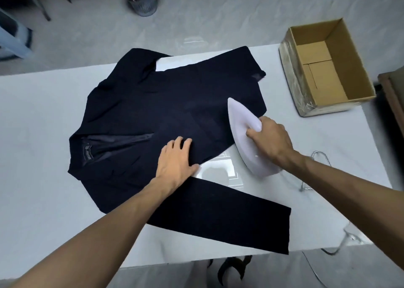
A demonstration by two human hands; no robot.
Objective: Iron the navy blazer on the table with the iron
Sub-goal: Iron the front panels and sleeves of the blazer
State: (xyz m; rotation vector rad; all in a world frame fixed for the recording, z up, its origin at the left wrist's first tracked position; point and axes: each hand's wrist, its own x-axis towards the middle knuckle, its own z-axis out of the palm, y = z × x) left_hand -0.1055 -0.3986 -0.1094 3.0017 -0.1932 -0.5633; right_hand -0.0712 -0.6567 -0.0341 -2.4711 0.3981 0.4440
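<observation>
The navy blazer [175,104] lies spread flat on the white tabletop [39,156], collar to the left with the lining and a label showing. One sleeve [229,213] stretches along the near edge toward the right. The left hand [175,160] rests palm down on the cloth near the blazer's near edge, its fingers [185,143] straight and slightly spread, holding nothing.

The right hand [271,141] grips the handle of the white iron [242,130], fingers curled round it. The iron's tip points away from the person. Its front part lies over the blazer's right side and its rear part over bare tabletop, just beside the cloth. A braided cord [320,154] lies on the tabletop to the right of the iron.

An open cardboard box [354,58] stands at the far right corner of the tabletop, apart from the blazer. A ribbed bin [142,1] stands on the floor beyond.
</observation>
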